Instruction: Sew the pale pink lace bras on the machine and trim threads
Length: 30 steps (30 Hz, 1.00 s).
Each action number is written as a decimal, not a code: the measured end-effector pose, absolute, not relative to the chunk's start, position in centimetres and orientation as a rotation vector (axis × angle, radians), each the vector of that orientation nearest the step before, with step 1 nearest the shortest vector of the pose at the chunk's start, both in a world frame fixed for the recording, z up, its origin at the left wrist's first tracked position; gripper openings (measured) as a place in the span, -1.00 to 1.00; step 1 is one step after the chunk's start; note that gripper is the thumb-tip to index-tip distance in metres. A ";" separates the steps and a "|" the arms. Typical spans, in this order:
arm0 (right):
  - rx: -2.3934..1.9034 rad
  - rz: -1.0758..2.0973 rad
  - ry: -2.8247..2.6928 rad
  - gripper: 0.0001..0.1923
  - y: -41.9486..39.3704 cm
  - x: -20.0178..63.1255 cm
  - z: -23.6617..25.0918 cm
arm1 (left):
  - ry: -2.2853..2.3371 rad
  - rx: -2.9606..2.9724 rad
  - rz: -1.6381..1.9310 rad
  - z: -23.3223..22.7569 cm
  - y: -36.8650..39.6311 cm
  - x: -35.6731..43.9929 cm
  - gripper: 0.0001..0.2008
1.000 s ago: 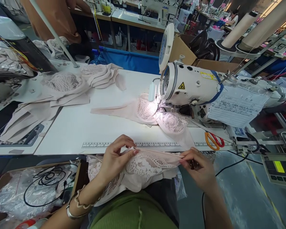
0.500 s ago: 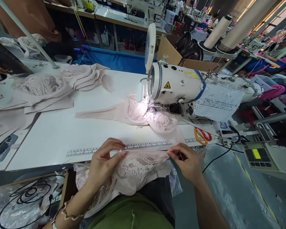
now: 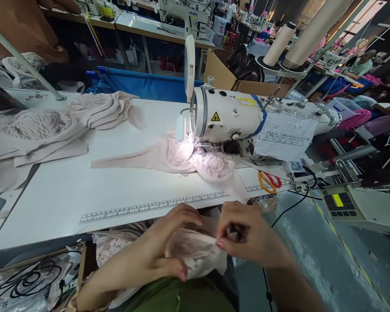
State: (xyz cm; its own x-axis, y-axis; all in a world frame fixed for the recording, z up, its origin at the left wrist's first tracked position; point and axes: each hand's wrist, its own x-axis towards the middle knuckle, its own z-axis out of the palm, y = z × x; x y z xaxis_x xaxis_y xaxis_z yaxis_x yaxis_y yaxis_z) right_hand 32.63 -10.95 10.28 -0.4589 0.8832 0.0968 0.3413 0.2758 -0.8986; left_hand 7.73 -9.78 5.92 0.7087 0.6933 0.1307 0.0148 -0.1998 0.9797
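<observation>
At the lower left of the frame a cardboard box (image 3: 35,277) sits beside my lap, holding black wire hoops (image 3: 29,281) on clear plastic bags. A brown carton (image 3: 224,73) stands behind the sewing machine (image 3: 229,117) at upper centre; I cannot tell what is in it. My left hand (image 3: 164,249) is curled under a pale lace cup (image 3: 195,255) at the bottom centre, below the desk (image 3: 84,186) edge, thumb and fingers closed on it. My right hand (image 3: 250,238) pinches the cup's upper edge, fingers pressed together. Another lace piece (image 3: 182,156) lies under the machine's lamp, and orange scissors (image 3: 267,181) rest to its right.
</observation>
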 end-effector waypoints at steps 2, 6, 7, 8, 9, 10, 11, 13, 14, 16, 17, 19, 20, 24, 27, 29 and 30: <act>-1.151 1.048 -2.007 -0.91 -10.8 31.4 9.4 | 0.624 1.731 0.745 5.3 -9.9 9.4 -0.85; -1.193 1.072 -1.946 -0.90 -10.6 31.6 7.2 | 0.654 1.635 0.919 4.0 -9.5 11.4 -0.77; -1.193 1.104 -1.890 -0.84 -10.5 32.0 6.7 | 0.663 1.600 0.936 3.9 -9.3 11.5 -0.77; -1.185 1.134 -1.837 -0.77 -10.5 32.4 6.2 | 0.677 1.571 0.945 3.9 -9.1 11.6 -0.76; -1.176 1.153 -1.803 -0.72 -10.4 32.9 5.9 | 0.689 1.549 0.944 3.9 -8.9 11.6 -0.76; -1.165 1.154 -1.794 -0.70 -10.3 33.2 5.6 | 0.697 1.532 0.940 3.9 -8.7 11.5 -0.76; -1.154 1.146 -1.810 -0.70 -10.2 33.6 5.4 | 0.702 1.520 0.933 4.0 -8.5 11.5 -0.76; -1.136 1.120 -1.870 -0.72 -10.0 33.9 5.4 | 0.705 1.508 0.919 4.0 -8.4 11.5 -0.77; -1.128 1.105 -1.900 -0.73 -10.0 33.9 5.4 | 0.707 1.501 0.918 4.0 -8.4 11.6 -0.77; -1.121 1.086 -1.925 -0.73 -9.9 33.9 5.5 | 0.709 1.484 0.917 4.0 -8.3 11.7 -0.76; -1.121 1.079 -1.902 -0.74 -9.9 33.9 5.6 | 0.710 1.472 0.915 4.0 -8.3 11.7 -0.76; -1.099 1.057 -1.811 -0.76 -9.9 33.8 5.5 | 0.712 1.444 0.916 4.0 -8.3 11.8 -0.75; -1.070 1.042 -1.774 -0.77 -9.9 33.8 5.4 | 0.713 1.434 0.917 4.0 -8.2 11.9 -0.75; -0.957 0.993 -1.877 -0.84 -9.6 33.8 5.1 | 0.721 1.462 0.917 4.2 -8.1 11.9 -0.75; -1.054 1.022 -1.948 -0.77 -9.2 33.9 5.3 | 0.726 1.524 0.914 4.2 -8.1 11.9 -0.76; -1.117 1.073 -1.936 -0.71 -8.9 33.9 5.6 | 0.720 1.558 0.918 4.3 -8.2 11.9 -0.77; -1.119 1.094 -1.924 -0.71 -8.8 34.0 5.8 | 0.716 1.569 0.920 4.3 -8.2 11.9 -0.78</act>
State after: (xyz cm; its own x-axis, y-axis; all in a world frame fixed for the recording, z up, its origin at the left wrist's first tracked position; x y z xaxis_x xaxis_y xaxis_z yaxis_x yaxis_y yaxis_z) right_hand 33.96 -8.78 5.79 -0.4250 0.8971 0.1203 0.3552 0.2875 -0.8895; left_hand 11.88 -8.19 4.26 0.5109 0.8406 0.1798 -0.0323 -0.1902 0.9812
